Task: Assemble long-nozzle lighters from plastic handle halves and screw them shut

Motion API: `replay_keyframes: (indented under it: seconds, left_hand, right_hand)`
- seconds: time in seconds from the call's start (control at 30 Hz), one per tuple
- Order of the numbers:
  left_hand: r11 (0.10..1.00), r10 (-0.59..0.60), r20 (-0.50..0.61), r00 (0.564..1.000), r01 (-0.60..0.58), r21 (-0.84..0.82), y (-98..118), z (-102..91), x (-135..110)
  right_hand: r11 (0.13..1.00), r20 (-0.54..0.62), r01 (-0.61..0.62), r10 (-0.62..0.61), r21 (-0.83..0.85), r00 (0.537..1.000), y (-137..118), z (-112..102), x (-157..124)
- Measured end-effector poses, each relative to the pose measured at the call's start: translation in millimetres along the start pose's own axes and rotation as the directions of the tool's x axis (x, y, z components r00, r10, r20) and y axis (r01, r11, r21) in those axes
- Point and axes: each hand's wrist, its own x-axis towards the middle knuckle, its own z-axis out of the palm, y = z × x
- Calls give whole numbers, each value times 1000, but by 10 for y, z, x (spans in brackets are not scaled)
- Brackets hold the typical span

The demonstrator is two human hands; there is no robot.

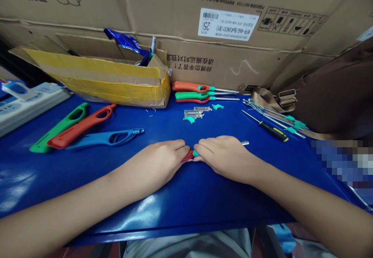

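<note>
Red lighter (187,156) is resting on the blue worktop (163,207) between the left hand (154,164) and right hand (223,157), both clenching it in a closed grip. Three assembled-looking lighters (205,93) are lying in a row by the carton (101,79), while a green shell (58,128), orange shell (81,126) and blue shell (105,138) are lying apart, seemingly unfinished.

A lighter (187,156) lies between the left hand (153,166) and right hand (224,159) on the workbench (186,207); three lighter casings (84,126) lie left, a screwdriver (273,131) right, a cardboard box (107,81) far.
</note>
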Motion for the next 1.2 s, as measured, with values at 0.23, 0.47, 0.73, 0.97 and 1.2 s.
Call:
replay_keyframes:
  seconds: [0.23,0.47,0.73,0.97,1.2]
  left_hand:
    - [999,41,12,999,-41,17,18,54,-27]
    - [998,66,6,998,-66,0,39,65,-39]
    - [999,32,15,999,-31,-33,43,20,-12]
    - [998,9,-160,987,2,70,-208,-62,-1]
    - [998,-59,-105,993,59,-1,-503,-124,20]
  right_hand:
    - [999,65,18,-21,48,998,-43,4,-11]
    - [999,71,40,-38,-25,997,-108,-50,-50]
    - [1000,82,12,-11,-19,997,-115,-50,-35]
    - [945,120,-217,192,244,974,222,-99,-72]
    - [890,33,-198,202,411,979,619,9,-205]
